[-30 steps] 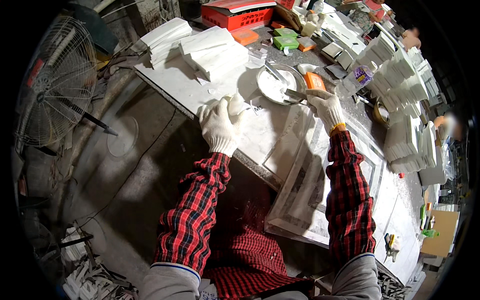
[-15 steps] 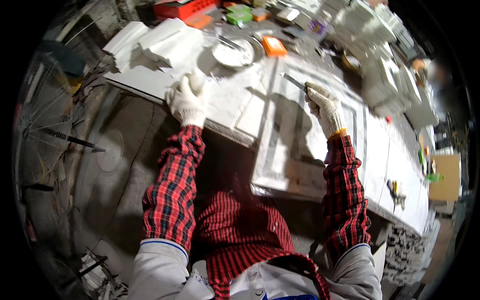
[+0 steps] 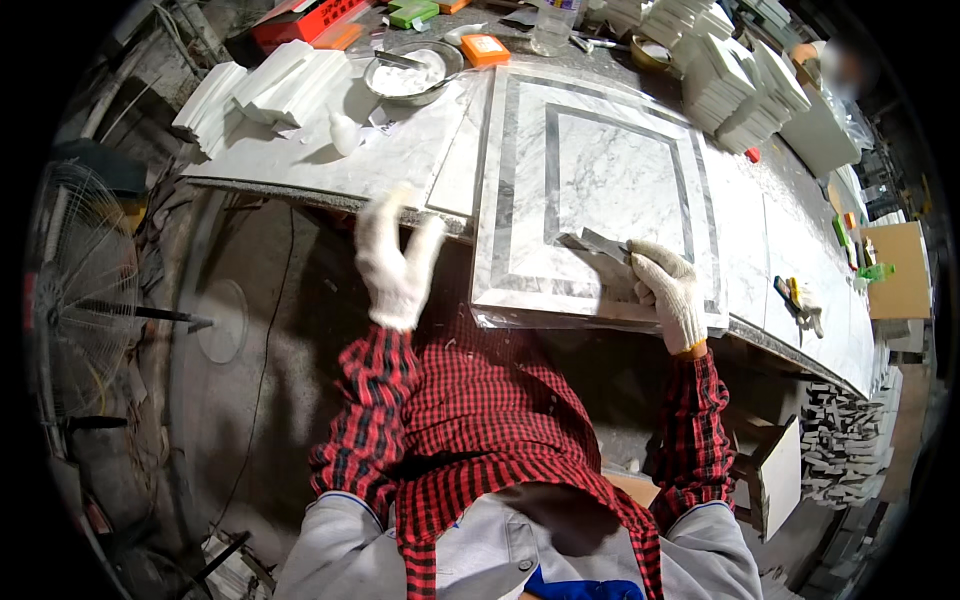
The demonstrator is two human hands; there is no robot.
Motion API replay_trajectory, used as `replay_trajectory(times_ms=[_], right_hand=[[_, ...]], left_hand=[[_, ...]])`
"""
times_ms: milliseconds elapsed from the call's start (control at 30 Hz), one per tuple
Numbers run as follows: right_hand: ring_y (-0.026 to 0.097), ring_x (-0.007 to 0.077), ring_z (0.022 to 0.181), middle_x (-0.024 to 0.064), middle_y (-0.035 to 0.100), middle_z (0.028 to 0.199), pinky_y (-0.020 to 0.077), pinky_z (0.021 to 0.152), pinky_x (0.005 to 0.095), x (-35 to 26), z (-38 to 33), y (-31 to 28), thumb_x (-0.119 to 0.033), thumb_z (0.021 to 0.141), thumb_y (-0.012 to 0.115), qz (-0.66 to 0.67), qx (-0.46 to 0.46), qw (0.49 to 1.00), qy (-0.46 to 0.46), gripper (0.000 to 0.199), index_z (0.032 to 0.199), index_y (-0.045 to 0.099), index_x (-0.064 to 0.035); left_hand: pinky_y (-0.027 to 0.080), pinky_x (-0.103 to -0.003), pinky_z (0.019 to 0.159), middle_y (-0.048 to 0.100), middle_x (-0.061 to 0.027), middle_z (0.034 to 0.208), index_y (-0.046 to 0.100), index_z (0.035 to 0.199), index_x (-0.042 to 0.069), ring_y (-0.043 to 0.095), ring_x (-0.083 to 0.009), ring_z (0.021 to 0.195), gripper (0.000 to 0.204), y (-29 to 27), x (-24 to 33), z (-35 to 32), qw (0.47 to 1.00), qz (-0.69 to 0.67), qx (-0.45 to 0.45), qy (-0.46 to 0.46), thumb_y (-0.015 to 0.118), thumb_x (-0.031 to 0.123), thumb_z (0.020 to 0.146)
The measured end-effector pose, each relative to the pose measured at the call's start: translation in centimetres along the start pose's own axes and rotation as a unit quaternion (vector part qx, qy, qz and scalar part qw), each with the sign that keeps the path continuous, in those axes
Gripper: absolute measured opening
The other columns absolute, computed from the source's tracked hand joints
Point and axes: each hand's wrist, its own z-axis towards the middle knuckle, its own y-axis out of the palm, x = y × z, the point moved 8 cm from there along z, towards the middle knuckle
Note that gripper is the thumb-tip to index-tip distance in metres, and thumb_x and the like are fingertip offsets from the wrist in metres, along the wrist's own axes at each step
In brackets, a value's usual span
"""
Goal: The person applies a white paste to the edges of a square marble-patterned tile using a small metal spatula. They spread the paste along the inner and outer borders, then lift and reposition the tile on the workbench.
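My right hand, in a white knit glove, is closed around a flat metal scraper. The blade points left, low over the near part of a square marble panel with grey inlaid border bands. My left hand, gloved too and smeared by motion, hangs empty with its fingers apart, just off the table's front edge and left of the panel. Beyond it a small white bottle stands on the white slab. A bowl of white paste with a flat tool across it sits behind the bottle.
Stacks of white tile pieces stand at the back left, with more stacks at the back right. An orange box and a clear bottle lie beyond the panel. A fan stands left; small tools lie right.
My left hand has let go of the small white bottle and drawn back toward me. My right hand has brought the scraper nearer, down over the panel's front part. The view has shifted.
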Motion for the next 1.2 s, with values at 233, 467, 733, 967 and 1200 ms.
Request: replay_trajectory(times_ms=[233, 467, 733, 967, 1200], right_hand=[[0.052, 0.0058, 0.062, 0.0008, 0.065, 0.080, 0.0439, 0.058, 0.0215, -0.3, -0.5, 2.4, -0.012, 0.093, 0.065, -0.064, -0.008, 0.995, -0.074, 0.026, 0.114, 0.069, 0.0007], [0.054, 0.0062, 0.066, 0.0034, 0.068, 0.085, 0.0456, 0.060, 0.0223, -0.5, -0.8, 1.3, -0.010, 0.092, 0.064, -0.083, 0.037, 0.990, -0.111, 0.025, 0.114, 0.069, 0.0021], [0.055, 0.0068, 0.068, 0.0040, 0.070, 0.088, 0.0473, 0.062, 0.0228, -0.3, -1.0, 1.2, -0.009, 0.092, 0.064, -0.088, 0.036, 0.990, -0.102, 0.025, 0.114, 0.069, 0.0007], [0.058, 0.0072, 0.069, 0.0063, 0.071, 0.088, 0.0488, 0.063, 0.0232, -0.7, -0.9, 1.7, -0.009, 0.091, 0.064, -0.146, 0.030, 0.969, -0.195, 0.023, 0.112, 0.070, 0.0007], [0.054, 0.0067, 0.062, 0.0030, 0.067, 0.083, 0.0444, 0.057, 0.0217, -0.2, -0.5, 1.2, -0.011, 0.092, 0.065, -0.030, 0.030, 0.996, -0.073, 0.025, 0.113, 0.069, 0.0020]], left_hand=[[0.028, -0.049, 0.114, 0.061, -0.0096, 0.130, 0.060, 0.127, 0.007, 0.046, -0.0346, 0.132, 0.059, 3.3, 6.6, -5.0, 0.980, 0.057, -0.177, 0.072, 0.078, 0.029, 0.076], [0.026, -0.051, 0.114, 0.061, -0.0090, 0.132, 0.064, 0.124, 0.010, 0.044, -0.0349, 0.134, 0.055, 4.1, 7.6, -5.6, 0.962, 0.102, -0.235, 0.095, 0.079, 0.029, 0.075], [0.022, -0.052, 0.116, 0.059, -0.0068, 0.135, 0.067, 0.122, 0.015, 0.041, -0.0359, 0.137, 0.054, 5.6, 9.5, -6.1, 0.932, 0.128, -0.318, 0.113, 0.078, 0.036, 0.074], [0.023, -0.052, 0.116, 0.056, -0.0083, 0.139, 0.066, 0.124, 0.015, 0.039, -0.0371, 0.138, 0.057, 6.7, 9.8, -6.2, 0.920, 0.140, -0.343, 0.128, 0.077, 0.039, 0.074], [0.022, -0.053, 0.116, 0.055, -0.0098, 0.140, 0.064, 0.127, 0.014, 0.039, -0.0378, 0.138, 0.059, 6.7, 9.4, -6.1, 0.922, 0.142, -0.340, 0.122, 0.076, 0.041, 0.075]])
